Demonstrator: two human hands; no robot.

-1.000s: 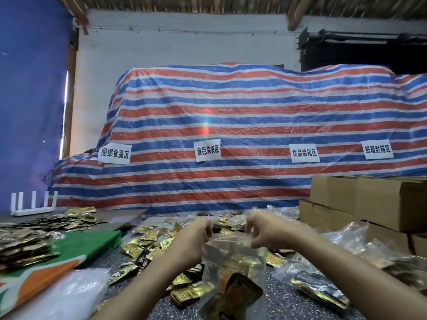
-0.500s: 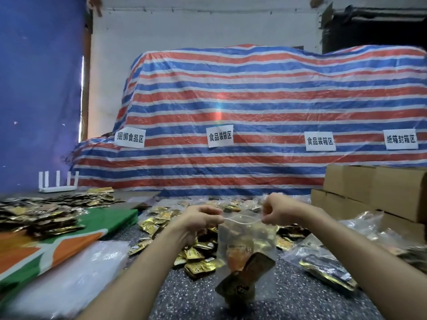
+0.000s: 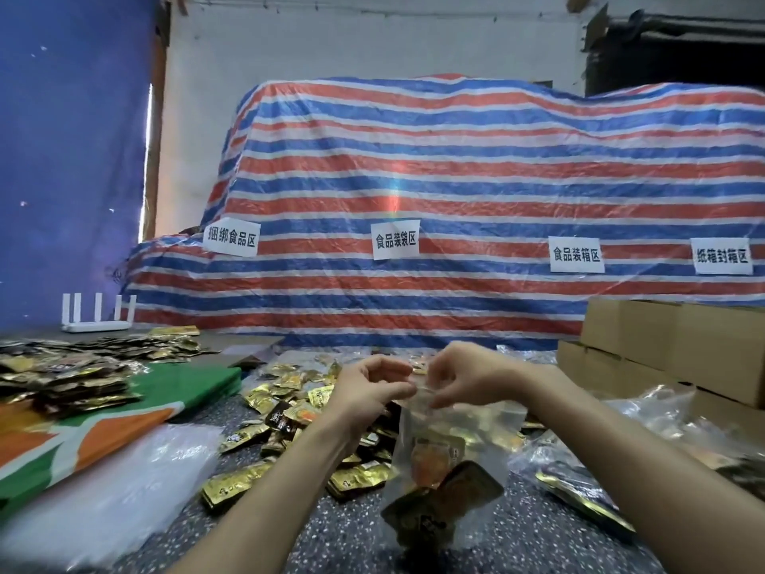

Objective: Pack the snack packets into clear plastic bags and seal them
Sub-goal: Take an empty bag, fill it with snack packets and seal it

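The left hand (image 3: pixel 366 393) and right hand (image 3: pixel 465 377) each pinch the top edge of 1 clear plastic bag (image 3: pixel 488 424), which hangs at 6 o'clock from them. Snack packets (image 3: pixel 439 486) sit inside. Loose packets (image 3: pixel 289 403) cover the tabletop (image 3: pixel 323 532) at the bag's 9 o'clock.

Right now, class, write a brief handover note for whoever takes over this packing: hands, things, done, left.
Left hand and right hand both pinch the top edge of a clear bag, held above the table.
Packets are inside it; the seal is not visibly finished.
Loose packets lie on the table beyond; filled bags lie to the right.
Left: finish sealing, then pack the rest.
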